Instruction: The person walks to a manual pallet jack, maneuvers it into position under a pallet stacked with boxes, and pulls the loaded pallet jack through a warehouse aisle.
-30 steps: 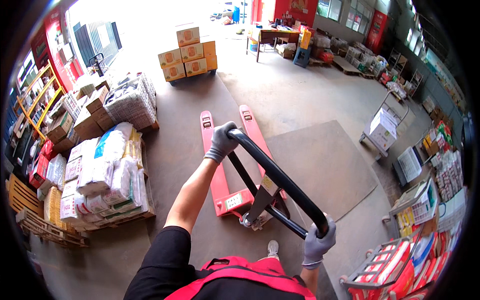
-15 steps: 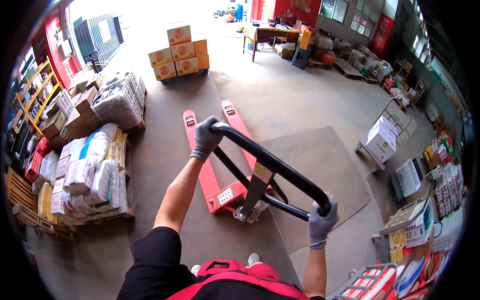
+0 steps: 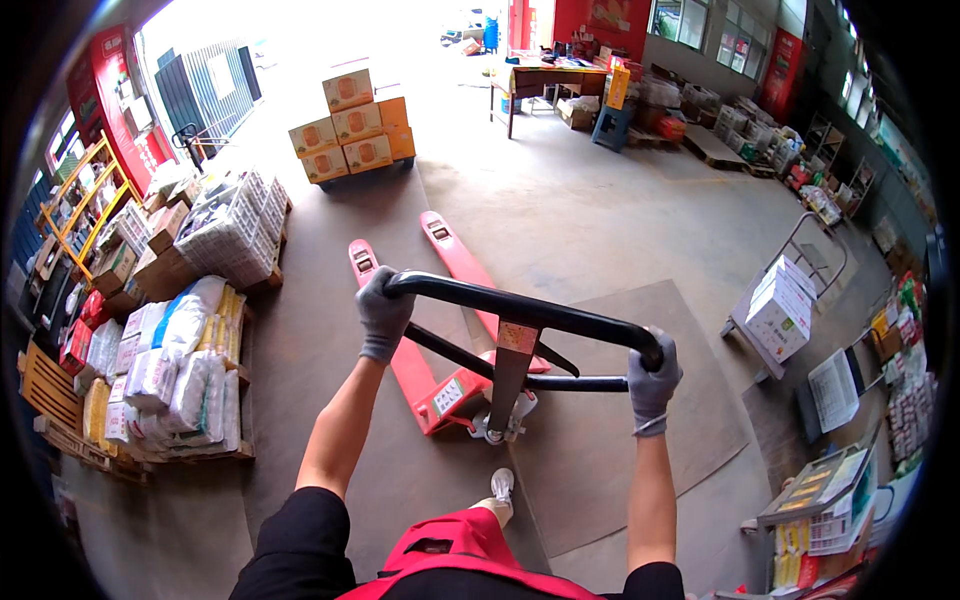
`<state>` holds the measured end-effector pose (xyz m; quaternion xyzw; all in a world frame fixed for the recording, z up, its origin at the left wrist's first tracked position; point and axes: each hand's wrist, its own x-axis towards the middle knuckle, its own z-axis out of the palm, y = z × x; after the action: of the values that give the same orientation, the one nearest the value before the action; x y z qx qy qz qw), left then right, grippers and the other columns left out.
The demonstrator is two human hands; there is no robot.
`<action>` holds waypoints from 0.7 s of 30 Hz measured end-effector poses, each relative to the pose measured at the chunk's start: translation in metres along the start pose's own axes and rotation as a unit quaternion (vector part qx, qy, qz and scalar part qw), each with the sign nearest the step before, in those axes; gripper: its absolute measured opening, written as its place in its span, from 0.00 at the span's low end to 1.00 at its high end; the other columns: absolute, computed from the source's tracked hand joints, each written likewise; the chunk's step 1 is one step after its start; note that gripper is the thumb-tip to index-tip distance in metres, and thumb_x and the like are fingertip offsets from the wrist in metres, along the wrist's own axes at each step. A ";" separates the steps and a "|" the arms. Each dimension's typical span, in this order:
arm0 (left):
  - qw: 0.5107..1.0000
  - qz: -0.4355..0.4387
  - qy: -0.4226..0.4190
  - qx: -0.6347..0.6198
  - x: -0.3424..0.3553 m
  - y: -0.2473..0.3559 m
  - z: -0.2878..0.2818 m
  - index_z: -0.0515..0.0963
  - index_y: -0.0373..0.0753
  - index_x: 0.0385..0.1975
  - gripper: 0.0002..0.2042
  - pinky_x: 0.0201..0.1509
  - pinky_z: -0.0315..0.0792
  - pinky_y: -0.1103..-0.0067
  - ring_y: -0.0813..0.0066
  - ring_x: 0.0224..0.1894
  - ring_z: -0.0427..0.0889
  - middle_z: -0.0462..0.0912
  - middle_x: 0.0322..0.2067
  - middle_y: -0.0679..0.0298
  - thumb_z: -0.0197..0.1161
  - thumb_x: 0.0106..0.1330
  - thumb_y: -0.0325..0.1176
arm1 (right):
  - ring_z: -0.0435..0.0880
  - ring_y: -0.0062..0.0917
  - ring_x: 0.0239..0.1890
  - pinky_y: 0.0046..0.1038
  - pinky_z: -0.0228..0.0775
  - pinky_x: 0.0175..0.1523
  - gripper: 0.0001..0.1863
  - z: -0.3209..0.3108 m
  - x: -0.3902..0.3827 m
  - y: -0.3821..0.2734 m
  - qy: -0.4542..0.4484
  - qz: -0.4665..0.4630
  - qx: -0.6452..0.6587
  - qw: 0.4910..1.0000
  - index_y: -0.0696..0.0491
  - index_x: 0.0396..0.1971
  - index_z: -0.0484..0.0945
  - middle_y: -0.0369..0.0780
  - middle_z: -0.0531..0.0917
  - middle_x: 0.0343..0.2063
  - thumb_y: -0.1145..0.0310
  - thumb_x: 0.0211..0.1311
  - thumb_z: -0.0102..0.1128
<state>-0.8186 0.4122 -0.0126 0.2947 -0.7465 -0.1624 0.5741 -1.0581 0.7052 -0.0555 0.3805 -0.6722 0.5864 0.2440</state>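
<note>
Both of my hands wear grey gloves and grip the black loop handle [image 3: 520,300] of a red pallet jack. My left hand [image 3: 384,318] is closed around the handle's left end. At the right end my right hand [image 3: 654,382] is wrapped around the bend. Below the handle stands the red pallet jack [image 3: 455,402], its two forks stretching away from me toward the far left. Nothing lies on the forks. A thin lever [image 3: 558,362] shows inside the loop, and neither hand touches it.
Orange-and-white cartons [image 3: 350,122] are stacked on a low base beyond the forks. Wrapped packages [image 3: 180,375] and a white crate [image 3: 235,225] stand on pallets at left. At right are a trolley with white boxes [image 3: 782,308] and loaded shelves. A table [image 3: 545,78] stands farther back.
The handle has swung to lie more level across my view, my left hand lower and my right hand higher. The fork tips have shifted left, and one shoe has stepped forward.
</note>
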 end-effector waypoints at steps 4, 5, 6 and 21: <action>0.998 0.006 0.045 0.053 0.008 0.003 0.044 0.66 0.40 0.15 0.13 0.20 0.63 0.72 0.58 0.14 0.64 0.62 0.12 0.56 0.67 0.51 0.31 | 0.84 0.32 0.34 0.28 0.74 0.40 0.13 0.053 0.074 0.078 0.008 -0.020 0.001 1.000 0.52 0.36 0.77 0.41 0.83 0.30 0.78 0.48 0.59; 0.997 0.009 0.053 0.050 0.008 0.005 0.059 0.66 0.40 0.15 0.13 0.19 0.62 0.72 0.58 0.13 0.64 0.62 0.11 0.56 0.67 0.51 0.30 | 0.84 0.31 0.35 0.27 0.74 0.41 0.12 0.063 0.087 0.101 0.000 -0.011 0.002 1.000 0.52 0.36 0.77 0.40 0.83 0.30 0.78 0.49 0.58; 0.998 0.000 0.046 0.047 0.010 0.008 0.067 0.66 0.40 0.15 0.13 0.19 0.62 0.72 0.58 0.13 0.64 0.62 0.12 0.56 0.67 0.51 0.30 | 0.84 0.29 0.35 0.26 0.73 0.42 0.11 0.078 0.103 0.122 -0.008 -0.001 0.010 1.000 0.52 0.35 0.77 0.39 0.83 0.30 0.78 0.50 0.57; 0.989 -0.075 0.029 0.120 0.055 0.030 0.188 0.73 0.39 0.24 0.12 0.27 0.67 0.68 0.55 0.24 0.74 0.73 0.20 0.58 0.69 0.41 0.28 | 0.79 0.19 0.32 0.21 0.71 0.39 0.11 0.494 0.301 0.278 -0.251 0.261 0.532 0.765 0.55 0.37 0.78 0.35 0.80 0.31 0.80 0.53 0.57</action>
<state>-1.0142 0.3831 -0.0072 0.4214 -0.7192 -0.1055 0.5423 -1.3992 0.1628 -0.0852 0.3927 -0.3629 0.7746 -0.3378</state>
